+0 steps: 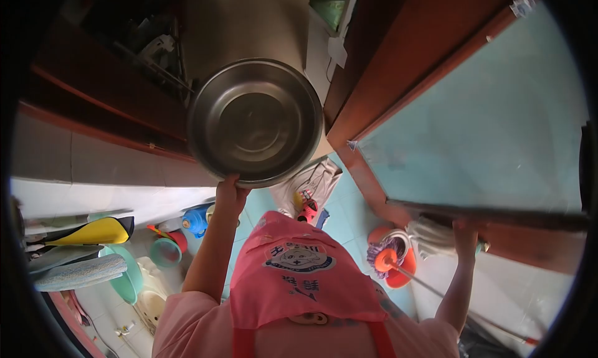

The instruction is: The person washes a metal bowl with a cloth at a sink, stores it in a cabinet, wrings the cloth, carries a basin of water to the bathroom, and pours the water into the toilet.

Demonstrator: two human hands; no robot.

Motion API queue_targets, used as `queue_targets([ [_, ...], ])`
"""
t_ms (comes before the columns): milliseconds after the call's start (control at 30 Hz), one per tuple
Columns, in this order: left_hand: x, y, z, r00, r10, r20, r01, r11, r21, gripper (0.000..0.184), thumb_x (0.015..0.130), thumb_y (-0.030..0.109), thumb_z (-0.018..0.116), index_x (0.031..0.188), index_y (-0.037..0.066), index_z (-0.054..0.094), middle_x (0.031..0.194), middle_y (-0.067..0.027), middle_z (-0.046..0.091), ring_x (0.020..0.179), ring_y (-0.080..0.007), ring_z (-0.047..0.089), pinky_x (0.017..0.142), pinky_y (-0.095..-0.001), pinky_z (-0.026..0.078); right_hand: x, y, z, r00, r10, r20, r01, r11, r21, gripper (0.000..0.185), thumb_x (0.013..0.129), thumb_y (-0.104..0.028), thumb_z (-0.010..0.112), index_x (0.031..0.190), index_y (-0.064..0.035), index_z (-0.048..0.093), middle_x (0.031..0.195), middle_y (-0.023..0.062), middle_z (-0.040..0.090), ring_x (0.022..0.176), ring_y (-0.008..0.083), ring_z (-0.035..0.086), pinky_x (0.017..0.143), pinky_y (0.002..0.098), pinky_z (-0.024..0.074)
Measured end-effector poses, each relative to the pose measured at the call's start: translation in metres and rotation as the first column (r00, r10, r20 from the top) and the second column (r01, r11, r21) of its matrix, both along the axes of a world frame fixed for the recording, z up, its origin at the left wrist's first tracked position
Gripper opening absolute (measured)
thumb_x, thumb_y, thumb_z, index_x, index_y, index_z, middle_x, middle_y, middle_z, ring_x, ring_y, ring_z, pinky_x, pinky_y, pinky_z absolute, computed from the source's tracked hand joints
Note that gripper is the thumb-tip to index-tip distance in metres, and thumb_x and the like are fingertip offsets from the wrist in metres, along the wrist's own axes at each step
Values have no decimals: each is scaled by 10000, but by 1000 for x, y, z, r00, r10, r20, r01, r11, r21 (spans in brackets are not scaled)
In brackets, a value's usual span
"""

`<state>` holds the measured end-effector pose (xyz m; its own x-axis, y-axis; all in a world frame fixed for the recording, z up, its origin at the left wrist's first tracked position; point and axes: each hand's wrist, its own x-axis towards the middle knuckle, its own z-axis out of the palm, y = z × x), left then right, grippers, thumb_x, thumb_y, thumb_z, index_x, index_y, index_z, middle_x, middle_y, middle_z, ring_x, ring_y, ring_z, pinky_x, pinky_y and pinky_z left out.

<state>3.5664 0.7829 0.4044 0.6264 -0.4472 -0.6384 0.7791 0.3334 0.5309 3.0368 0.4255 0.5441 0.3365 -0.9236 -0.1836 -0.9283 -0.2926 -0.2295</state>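
Note:
A wide stainless steel basin (255, 124) is held out in front of me, its hollow side facing up with nothing visible inside. My left hand (232, 193) is closed on the near rim, thumb over the edge and the other fingers hidden beneath. Off to the right, my right hand (465, 233) grips the edge of a wood-framed door (367, 177) with a large glass pane. Its fingers are partly hidden. Pale cloth (431, 237) hangs just left of that hand.
A mop (387, 258) stands in a red bucket (405, 274) below the door. A mat (311, 180) lies on the tiled floor ahead. Green basins (128, 274), a blue container (195, 221) and towels (81, 274) are at left. A dark wooden frame (112, 103) borders the upper left.

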Motion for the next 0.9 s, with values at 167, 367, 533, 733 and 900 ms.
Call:
queue_targets([
  [167, 33, -60, 4, 998, 45, -47, -44, 999, 20, 388, 846, 44, 473, 1230, -11, 456, 1222, -149, 555, 1103, -289, 567, 910, -433, 509, -24, -8, -11, 993, 78, -83, -78, 997, 10, 113, 823, -147, 583, 805, -37, 566, 709, 142, 527, 749, 317, 570, 678, 444, 449],
  [367, 80, -106, -27, 998, 46, -45, -44, 998, 36, 289, 854, 58, 479, 1134, -7, 510, 1139, -126, 588, 1030, -261, 595, 857, -396, 541, 7, 10, 6, 966, -21, -259, 8, 999, -51, 273, 853, -239, 572, 733, 6, 585, 726, 223, 601, 712, 405, 593, 690, 486, 463],
  [533, 127, -141, -41, 998, 54, -42, -54, 999, 8, 278, 852, 66, 514, 1118, -16, 522, 1113, -124, 598, 996, -268, 617, 850, -402, 561, 13, -4, 8, 928, -126, -349, 137, 990, 9, 316, 830, -278, 601, 715, 15, 592, 750, 235, 605, 751, 412, 599, 714, 493, 457],
  [733, 169, -157, -68, 999, 40, -37, -39, 999, 31, 277, 851, 66, 513, 1115, -18, 519, 1112, -133, 598, 1009, -281, 616, 865, -418, 560, -7, 2, 3, 947, -118, -300, 104, 993, -64, 292, 818, -268, 619, 706, -3, 579, 708, 230, 584, 703, 421, 581, 651, 496, 456],
  [900, 163, -163, -63, 998, 36, -57, -37, 999, -12, 283, 853, 50, 476, 1124, -28, 504, 1144, -155, 576, 1060, -301, 591, 900, -438, 545, -67, -11, -37, 868, 144, -475, -149, 988, 27, 290, 898, -226, 498, 709, -17, 566, 726, 208, 586, 714, 391, 611, 664, 491, 487],
])
